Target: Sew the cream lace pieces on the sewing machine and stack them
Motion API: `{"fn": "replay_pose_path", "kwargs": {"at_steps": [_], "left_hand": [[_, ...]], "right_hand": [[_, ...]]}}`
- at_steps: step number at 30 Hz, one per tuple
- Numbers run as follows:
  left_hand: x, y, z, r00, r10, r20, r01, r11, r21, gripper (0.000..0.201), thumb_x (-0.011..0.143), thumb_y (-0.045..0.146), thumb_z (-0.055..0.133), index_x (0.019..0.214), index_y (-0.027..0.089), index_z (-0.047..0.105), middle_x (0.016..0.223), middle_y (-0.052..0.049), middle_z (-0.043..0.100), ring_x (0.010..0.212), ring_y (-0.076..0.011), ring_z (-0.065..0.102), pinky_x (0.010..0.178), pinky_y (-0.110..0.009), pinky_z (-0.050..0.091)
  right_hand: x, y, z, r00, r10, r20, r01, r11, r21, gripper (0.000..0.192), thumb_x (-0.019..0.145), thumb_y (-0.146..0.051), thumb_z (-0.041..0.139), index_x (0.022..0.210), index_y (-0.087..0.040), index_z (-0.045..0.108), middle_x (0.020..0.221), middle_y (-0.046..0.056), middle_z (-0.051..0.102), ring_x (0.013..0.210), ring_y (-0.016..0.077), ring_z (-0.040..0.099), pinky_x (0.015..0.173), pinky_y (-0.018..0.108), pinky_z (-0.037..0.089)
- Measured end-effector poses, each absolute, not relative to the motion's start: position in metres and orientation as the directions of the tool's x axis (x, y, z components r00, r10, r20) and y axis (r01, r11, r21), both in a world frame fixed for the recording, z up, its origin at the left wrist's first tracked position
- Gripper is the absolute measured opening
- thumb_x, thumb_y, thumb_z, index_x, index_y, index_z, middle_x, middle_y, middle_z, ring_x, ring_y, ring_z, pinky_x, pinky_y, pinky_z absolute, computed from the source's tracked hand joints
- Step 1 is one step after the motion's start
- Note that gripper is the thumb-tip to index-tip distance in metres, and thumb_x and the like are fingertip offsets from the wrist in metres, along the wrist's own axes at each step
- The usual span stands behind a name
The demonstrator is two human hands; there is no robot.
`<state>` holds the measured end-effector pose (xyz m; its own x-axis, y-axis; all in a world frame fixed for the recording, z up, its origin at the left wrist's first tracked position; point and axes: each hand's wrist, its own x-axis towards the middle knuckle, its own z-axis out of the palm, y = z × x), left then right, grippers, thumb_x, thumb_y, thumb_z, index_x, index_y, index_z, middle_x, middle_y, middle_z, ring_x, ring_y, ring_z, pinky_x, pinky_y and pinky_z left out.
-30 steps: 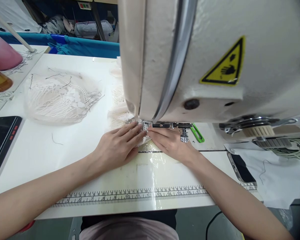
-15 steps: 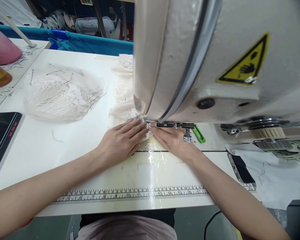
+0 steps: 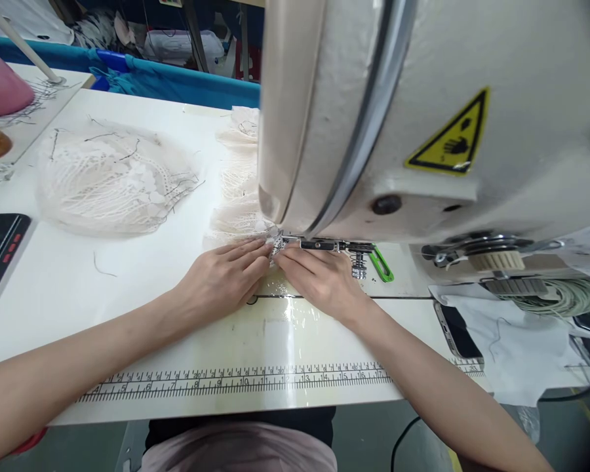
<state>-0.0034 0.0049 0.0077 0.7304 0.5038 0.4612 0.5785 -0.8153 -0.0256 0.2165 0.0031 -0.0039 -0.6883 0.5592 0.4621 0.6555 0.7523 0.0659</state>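
Observation:
Ruffled off-white lace fabric (image 3: 236,177) runs along the left side of a sewing machine (image 3: 319,118) and under its presser foot area. My left hand (image 3: 223,275) lies flat on the fabric's near end, fingers stretched toward the needle area. Close by on the right, my right hand (image 3: 322,278) rests with its fingers extended and side by side, their tips on the fabric edge by the foot. A small bit of lace shows between both sets of fingertips. The needle itself is hidden behind the machine head, and my thumbs are mostly out of sight.
A second lace piece (image 3: 113,177) with loose threads lies left, beyond a black device (image 3: 0,255). Green thread snips (image 3: 382,263) sit behind my right hand. A phone (image 3: 457,331) and white cloth (image 3: 506,341) are at right. A printed ruler (image 3: 246,382) follows the table's front edge.
My right hand has moved left, closer to my left hand, and the gap between their fingertips is smaller. The camera view has shifted slightly, showing more of the right side.

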Motion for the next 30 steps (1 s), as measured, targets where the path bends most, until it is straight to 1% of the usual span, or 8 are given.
{"fn": "replay_pose_path", "kwargs": {"at_steps": [4, 7, 9, 14, 16, 20, 24, 30], "left_hand": [[-0.0026, 0.0032, 0.0058, 0.722, 0.527, 0.449, 0.595, -0.804, -0.011, 0.029, 0.092, 0.013, 0.042, 0.103, 0.009, 0.067, 0.122, -0.013, 0.067, 0.114, -0.0246, 0.064, 0.097, -0.037, 0.056], [-0.0027, 0.0028, 0.0045, 0.699, 0.551, 0.455, 0.604, -0.796, 0.036, 0.034, 0.09, 0.013, 0.043, 0.116, 0.01, 0.064, 0.123, -0.011, 0.067, 0.115, -0.0245, 0.063, 0.098, -0.037, 0.056], [-0.0034, 0.0032, 0.0038, 0.698, 0.541, 0.469, 0.6, -0.8, 0.029, 0.037, 0.09, 0.015, 0.044, 0.122, 0.011, 0.062, 0.123, -0.011, 0.067, 0.116, -0.0244, 0.063, 0.099, -0.037, 0.055], [-0.005, 0.0042, 0.0031, 0.727, 0.5, 0.471, 0.585, -0.81, -0.044, 0.035, 0.092, 0.017, 0.044, 0.118, 0.008, 0.065, 0.122, -0.012, 0.067, 0.113, -0.0251, 0.064, 0.097, -0.037, 0.056], [-0.0051, 0.004, 0.0031, 0.732, 0.495, 0.469, 0.58, -0.814, -0.045, 0.035, 0.092, 0.017, 0.044, 0.117, 0.006, 0.065, 0.122, -0.013, 0.066, 0.112, -0.0261, 0.065, 0.095, -0.039, 0.057], [-0.0047, 0.0035, 0.0029, 0.726, 0.509, 0.463, 0.584, -0.812, -0.024, 0.034, 0.091, 0.017, 0.046, 0.118, 0.009, 0.065, 0.122, -0.012, 0.066, 0.115, -0.0258, 0.064, 0.097, -0.038, 0.056], [-0.0042, 0.0037, 0.003, 0.726, 0.513, 0.458, 0.59, -0.806, -0.034, 0.034, 0.09, 0.018, 0.047, 0.118, 0.01, 0.065, 0.122, -0.012, 0.067, 0.116, -0.0257, 0.063, 0.098, -0.037, 0.055], [-0.003, 0.0035, 0.0031, 0.736, 0.498, 0.458, 0.594, -0.8, -0.086, 0.034, 0.091, 0.02, 0.046, 0.115, 0.007, 0.066, 0.12, -0.013, 0.068, 0.112, -0.0269, 0.065, 0.093, -0.037, 0.057]], "right_hand": [[0.2134, 0.0031, -0.0053, -0.68, 0.541, 0.495, 0.629, 0.777, 0.016, 0.02, 0.09, -0.008, 0.053, 0.102, -0.021, 0.061, 0.101, -0.002, 0.071, 0.09, 0.0115, 0.062, 0.068, 0.026, 0.045], [0.2121, 0.0028, -0.0047, -0.684, 0.517, 0.515, 0.61, 0.792, 0.014, 0.02, 0.088, -0.004, 0.053, 0.094, -0.021, 0.062, 0.098, -0.002, 0.071, 0.089, 0.0115, 0.061, 0.07, 0.026, 0.044], [0.2112, 0.0025, -0.0037, -0.685, 0.516, 0.514, 0.608, 0.794, 0.012, 0.02, 0.088, -0.003, 0.053, 0.091, -0.021, 0.062, 0.093, -0.002, 0.07, 0.086, 0.0112, 0.06, 0.07, 0.026, 0.043], [0.2093, 0.0021, -0.0015, -0.688, 0.515, 0.512, 0.606, 0.795, 0.015, 0.019, 0.09, -0.005, 0.051, 0.092, -0.021, 0.062, 0.088, -0.001, 0.068, 0.082, 0.0116, 0.057, 0.07, 0.026, 0.043], [0.2092, 0.0022, -0.0008, -0.689, 0.518, 0.507, 0.606, 0.795, 0.011, 0.02, 0.091, -0.006, 0.05, 0.092, -0.021, 0.063, 0.089, -0.001, 0.068, 0.081, 0.012, 0.057, 0.069, 0.027, 0.043], [0.2103, 0.0021, -0.0005, -0.683, 0.526, 0.508, 0.611, 0.792, 0.001, 0.02, 0.09, -0.005, 0.051, 0.09, -0.022, 0.062, 0.09, -0.002, 0.069, 0.078, 0.0112, 0.058, 0.065, 0.027, 0.041], [0.2123, 0.001, -0.0019, -0.672, 0.529, 0.518, 0.632, 0.774, 0.029, 0.017, 0.087, -0.005, 0.055, 0.087, -0.021, 0.062, 0.091, -0.005, 0.07, 0.079, 0.0096, 0.059, 0.061, 0.026, 0.04], [0.2142, -0.0014, -0.0036, -0.654, 0.576, 0.49, 0.683, 0.728, 0.057, 0.016, 0.086, -0.006, 0.055, 0.089, -0.02, 0.061, 0.095, -0.006, 0.071, 0.079, 0.0072, 0.061, 0.065, 0.024, 0.042]]}}
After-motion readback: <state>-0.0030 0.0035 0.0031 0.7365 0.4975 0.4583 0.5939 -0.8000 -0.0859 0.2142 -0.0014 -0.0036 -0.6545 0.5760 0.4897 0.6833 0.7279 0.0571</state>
